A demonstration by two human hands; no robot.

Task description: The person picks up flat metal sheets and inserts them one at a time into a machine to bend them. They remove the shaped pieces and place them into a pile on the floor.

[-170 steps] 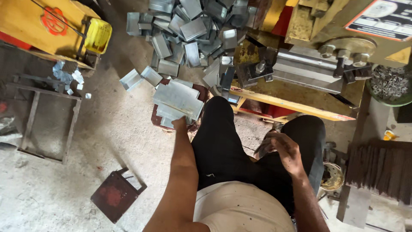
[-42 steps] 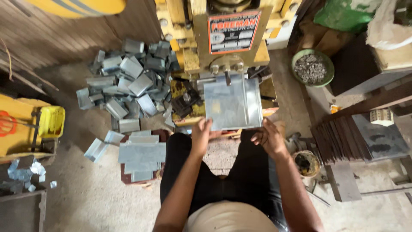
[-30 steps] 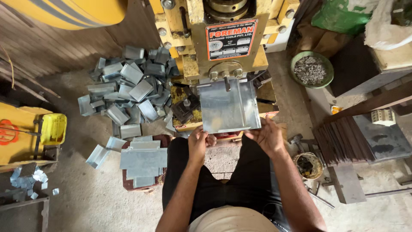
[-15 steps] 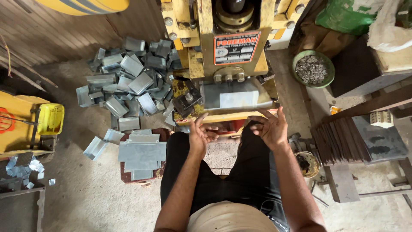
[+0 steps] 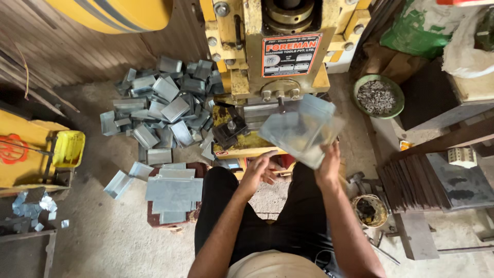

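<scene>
Floor (image 5: pixel 92 242): rough grey concrete, dusty, with a corrugated wall at upper left.
Press (image 5: pixel 267 56): yellow-painted machine, heavy cast body with bolts and a red-and-white plate; the largest object, directly ahead of the seated person.
Heap of formed pieces (image 5: pixel 164 103): dull grey folded sheet-metal channels, piled loosely on the floor left of the press.
Stack of flat blanks (image 5: pixel 174 191): cross-shaped galvanised sheets, matt and flat, on a dark red block beside the person's left knee.
Change: half a second ago the sheet lay in the press with both hands at its near edge; it is now out of the die and lifted clear, so the pressing stroke on this piece appears done.
Bent sheet (image 5: pixel 301 131): thin, shiny, motion-blurred, edges turned up, tilted in the air in front of the press.
Right hand (image 5: pixel 329 164): gripping the lower edge of the bent sheet.
Left hand (image 5: pixel 260 170): fingers loosely spread, holding nothing, just below the press bed.
Green bowl (image 5: pixel 378 97): round, holding small metal scraps, right of the press.
</scene>
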